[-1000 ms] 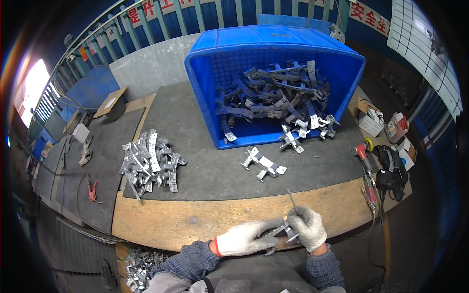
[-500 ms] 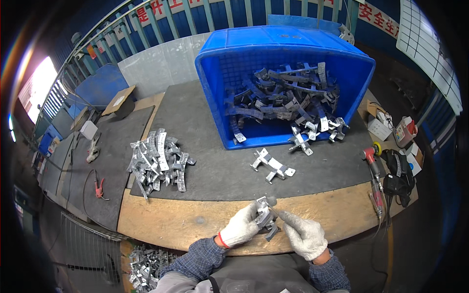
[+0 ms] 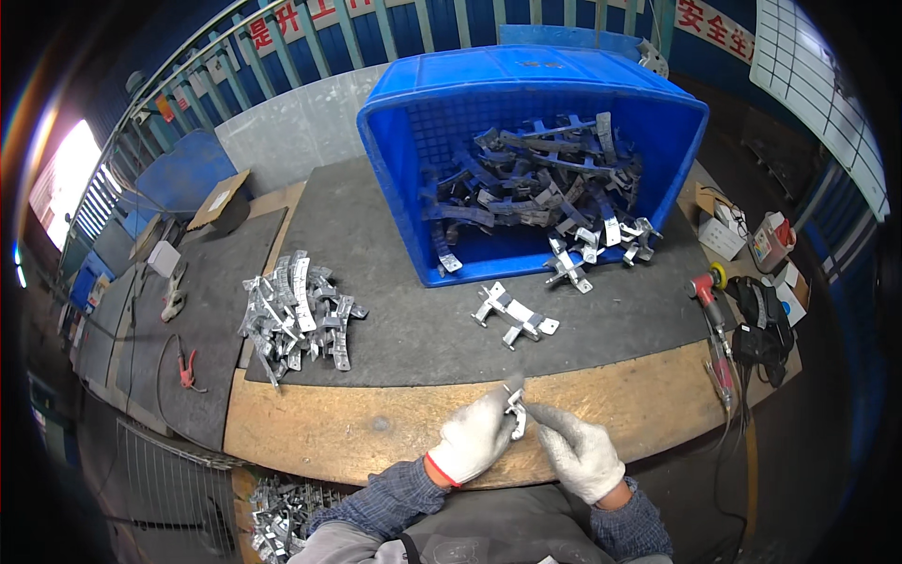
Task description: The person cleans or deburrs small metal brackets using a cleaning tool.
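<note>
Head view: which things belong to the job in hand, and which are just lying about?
Likely in the job:
left hand, gripping a metal bracket
right hand, close beside it
lone bracket on the dark mat
bracket pile at left
blue bin holding more brackets

Likely just lying about:
red tool with yellow disc
red-handled tool
white box at right

Red-handled tool (image 3: 187, 369) lay on L bench (image 3: 225, 282), cardboard pc (image 3: 218, 199) farther back; green railing (image 3: 382, 33) ran behind, wire-grid panel (image 3: 813, 103) stood upper R, wht box (image 3: 722, 240) sat R side
</note>
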